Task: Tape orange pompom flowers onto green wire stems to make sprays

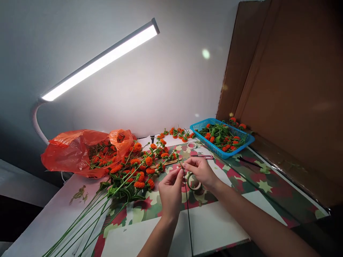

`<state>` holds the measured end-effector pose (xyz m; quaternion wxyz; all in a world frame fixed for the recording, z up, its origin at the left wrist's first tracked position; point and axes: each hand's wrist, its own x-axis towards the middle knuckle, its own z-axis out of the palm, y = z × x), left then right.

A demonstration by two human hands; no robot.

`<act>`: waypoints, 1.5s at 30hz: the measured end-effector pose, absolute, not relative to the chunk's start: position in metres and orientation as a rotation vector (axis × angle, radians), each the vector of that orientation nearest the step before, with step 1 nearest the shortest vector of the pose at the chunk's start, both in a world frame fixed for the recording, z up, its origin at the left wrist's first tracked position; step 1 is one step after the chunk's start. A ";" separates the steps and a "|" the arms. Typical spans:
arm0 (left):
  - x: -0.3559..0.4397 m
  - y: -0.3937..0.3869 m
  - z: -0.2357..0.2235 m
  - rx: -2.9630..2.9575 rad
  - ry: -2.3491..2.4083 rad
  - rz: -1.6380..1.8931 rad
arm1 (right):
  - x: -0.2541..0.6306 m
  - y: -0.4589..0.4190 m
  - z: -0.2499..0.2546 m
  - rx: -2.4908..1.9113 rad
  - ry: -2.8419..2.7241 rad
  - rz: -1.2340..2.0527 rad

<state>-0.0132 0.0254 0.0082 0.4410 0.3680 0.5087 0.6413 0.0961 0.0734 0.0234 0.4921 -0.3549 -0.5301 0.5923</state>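
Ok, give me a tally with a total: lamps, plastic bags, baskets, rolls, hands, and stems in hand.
Lamp: 1
Plastic bag: 1
Basket: 1
Rolls: 2, a small pale one and a dark one
Hands: 2, left hand and right hand
Stem in hand: 1
Total: 8

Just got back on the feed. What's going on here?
A person's left hand and right hand pinch the upper part of a thin dark green stem upright over the table. To the left lies a bundle of fuzzy orange flowers on long green stems, beside a translucent orange plastic bag holding more orange blooms. At the back right, a blue perforated plastic basket also contains orange flowers and greenery.
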 end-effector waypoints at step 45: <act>-0.018 0.034 0.022 0.637 1.165 1.595 | 0.094 0.067 0.021 -0.810 -1.260 1.395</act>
